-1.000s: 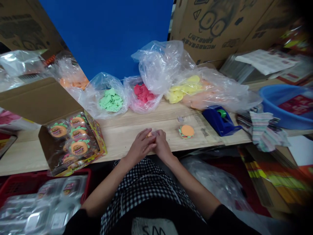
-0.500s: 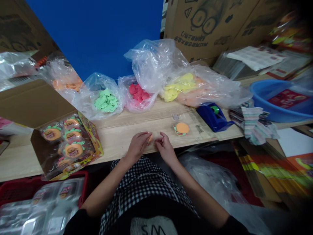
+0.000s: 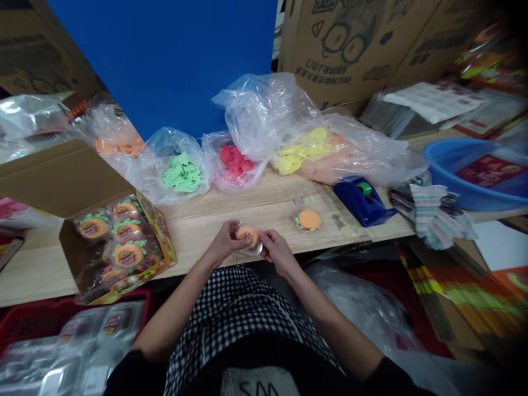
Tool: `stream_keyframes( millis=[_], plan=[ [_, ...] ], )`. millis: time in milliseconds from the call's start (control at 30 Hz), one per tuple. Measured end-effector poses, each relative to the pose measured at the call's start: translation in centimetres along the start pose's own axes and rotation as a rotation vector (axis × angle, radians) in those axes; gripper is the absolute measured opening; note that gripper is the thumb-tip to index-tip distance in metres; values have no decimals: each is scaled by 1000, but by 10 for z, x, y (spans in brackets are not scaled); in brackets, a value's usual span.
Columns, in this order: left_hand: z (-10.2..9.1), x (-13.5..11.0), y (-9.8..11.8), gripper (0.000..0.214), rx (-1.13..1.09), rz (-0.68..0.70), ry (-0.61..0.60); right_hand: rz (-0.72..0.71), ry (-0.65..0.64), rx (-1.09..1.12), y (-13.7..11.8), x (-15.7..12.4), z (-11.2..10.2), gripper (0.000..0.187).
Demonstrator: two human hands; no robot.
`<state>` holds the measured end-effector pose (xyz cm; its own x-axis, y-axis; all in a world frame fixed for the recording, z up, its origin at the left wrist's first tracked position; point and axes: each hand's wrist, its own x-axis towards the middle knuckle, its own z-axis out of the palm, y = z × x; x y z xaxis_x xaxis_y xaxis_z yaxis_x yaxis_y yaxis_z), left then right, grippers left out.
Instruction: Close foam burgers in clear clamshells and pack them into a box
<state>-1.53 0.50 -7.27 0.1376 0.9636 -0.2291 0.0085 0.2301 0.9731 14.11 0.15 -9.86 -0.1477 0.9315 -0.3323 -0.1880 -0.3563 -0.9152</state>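
Left hand (image 3: 225, 242) and right hand (image 3: 280, 251) pinch a burger pack (image 3: 248, 231) — each grip closed, underside hidden.

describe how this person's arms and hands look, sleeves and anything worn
The black sleeves end near the elbows, leaving the forearms bare. The left hand and right hand are ungloved, with no watch or bracelet visible.

A pale wooden table (image 3: 193, 223) carries an open carton (image 3: 159, 228) at its left, clear bags (image 3: 259, 115) of green pieces (image 3: 182, 173), red pieces (image 3: 237, 160) and yellow pieces (image 3: 305, 150) behind, then a toy burger (image 3: 309, 220), blue tape dispenser (image 3: 357, 204), striped cloth (image 3: 431, 212) and blue basin (image 3: 474, 192) towards the right
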Motion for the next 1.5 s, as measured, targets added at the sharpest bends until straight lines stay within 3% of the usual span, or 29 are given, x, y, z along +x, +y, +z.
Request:
stream_keyframes(
  millis=[167,300,467,600,733,833,1100,1233,1333,1433,1500],
  plan=[
    [8,-29,1,65,-218,-16,43,-208,-71,-76,1,-19,5,31],
    [10,-48,5,62,-229,-25,78,-244,-121,-148,4,-29,5,29],
    [-1,-78,2,68,-4,-17,71,-399,-356,-558,-5,-44,-1,25],
    [-4,-111,-16,66,258,-10,-2,-509,-561,-863,-5,-59,3,20],
    [4,-140,-36,61,412,-76,-93,-486,-814,-920,10,-75,8,21],
    [9,-150,-46,59,465,-112,-128,-480,-883,-875,20,-84,7,23],
    [6,-147,-41,55,556,-38,-181,-466,-855,-984,7,-86,11,23],
    [12,-147,-45,56,513,-48,-156,-502,-890,-923,7,-85,9,25],
    [17,-147,-61,64,269,-141,-13,-461,-701,-791,22,-86,-2,28],
    [15,-142,-69,56,-21,-267,84,-340,-443,-674,39,-88,-13,29],
    [6,-137,-61,51,-103,-263,79,-275,-417,-664,43,-89,-15,29]
  ],
)
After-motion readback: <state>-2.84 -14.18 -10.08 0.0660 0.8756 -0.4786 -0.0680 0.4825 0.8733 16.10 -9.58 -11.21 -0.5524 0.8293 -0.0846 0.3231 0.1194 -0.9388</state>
